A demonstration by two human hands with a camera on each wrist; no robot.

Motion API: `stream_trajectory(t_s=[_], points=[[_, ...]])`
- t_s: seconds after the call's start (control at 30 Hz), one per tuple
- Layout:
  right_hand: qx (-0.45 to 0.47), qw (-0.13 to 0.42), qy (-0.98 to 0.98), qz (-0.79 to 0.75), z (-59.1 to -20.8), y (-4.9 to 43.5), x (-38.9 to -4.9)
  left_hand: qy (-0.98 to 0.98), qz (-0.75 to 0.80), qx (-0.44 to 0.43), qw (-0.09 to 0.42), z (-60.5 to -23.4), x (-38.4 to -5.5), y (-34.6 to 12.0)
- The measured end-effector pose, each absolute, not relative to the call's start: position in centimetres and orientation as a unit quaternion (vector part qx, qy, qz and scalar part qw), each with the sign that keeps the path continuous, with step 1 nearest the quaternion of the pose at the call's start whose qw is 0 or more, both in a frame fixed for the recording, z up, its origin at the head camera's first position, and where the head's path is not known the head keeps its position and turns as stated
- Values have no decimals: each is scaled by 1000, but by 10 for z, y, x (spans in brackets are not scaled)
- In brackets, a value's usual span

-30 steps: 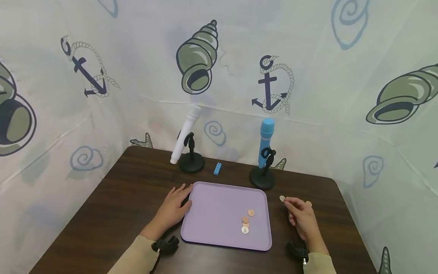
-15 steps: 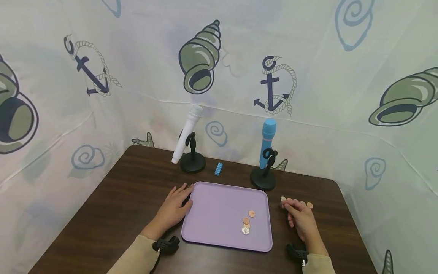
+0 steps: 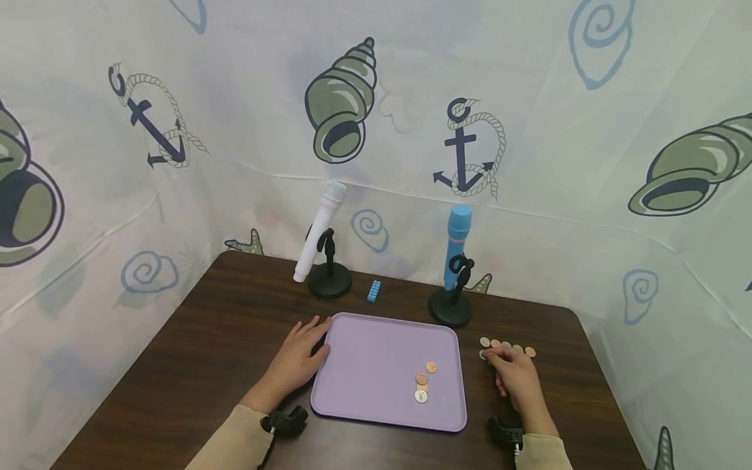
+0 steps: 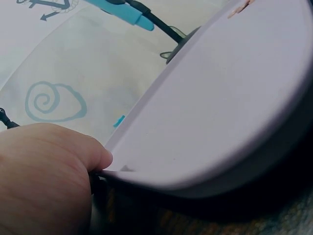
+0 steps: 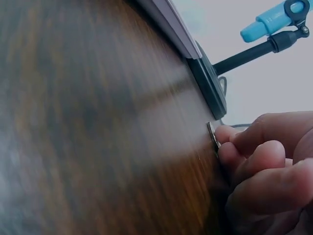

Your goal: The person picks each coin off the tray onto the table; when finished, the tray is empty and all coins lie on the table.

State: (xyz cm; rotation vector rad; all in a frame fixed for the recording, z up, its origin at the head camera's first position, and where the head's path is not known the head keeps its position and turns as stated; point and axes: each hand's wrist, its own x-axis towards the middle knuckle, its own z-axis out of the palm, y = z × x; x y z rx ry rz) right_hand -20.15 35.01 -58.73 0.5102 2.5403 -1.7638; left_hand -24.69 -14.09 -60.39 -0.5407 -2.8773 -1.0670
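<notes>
My left hand (image 3: pixel 302 352) lies with spread fingers at the left rim of a lilac tray (image 3: pixel 364 365), its thumb right at the edge in the left wrist view. On the tray's right half are several coins: copper ones (image 3: pixel 431 367) and a silver one (image 3: pixel 421 396). To the right of the tray, my right hand (image 3: pixel 517 375) pinches a silver coin (image 5: pixel 213 134) between thumb and fingertips, low over the tabletop. Just beyond those fingers, a row of several coins runs along the table, from a silver coin (image 3: pixel 484 341) to a copper coin (image 3: pixel 531 352).
Behind the tray a white microphone (image 3: pixel 320 232) leans in a black stand (image 3: pixel 329 279), and a blue microphone (image 3: pixel 457 238) in another stand (image 3: pixel 450 307). Between them lies a small blue toy brick (image 3: pixel 373 291). The dark wooden table (image 3: pixel 194 365) meets a printed cloth backdrop.
My right hand has drawn slightly back from the coin row, uncovering more of it. The row's left coin now lies free, and another silver coin shows at the fingertips. My left hand stays put.
</notes>
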Motion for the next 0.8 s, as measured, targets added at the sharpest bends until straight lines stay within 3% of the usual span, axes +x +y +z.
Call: stream_trajectory(t_s=[0.37,0.6,0.8], points=[[164,15,794,-585,-588,353,-201,-926,-338,-169,8,-605,-245,-142],[187,-10,681,-708,-588,362,-202,-926,-339,-167,5,-603,-244,-141],[176,-18,694,-698,-588,359,-203,-925,-340,-169,5,-603,-246,-140]])
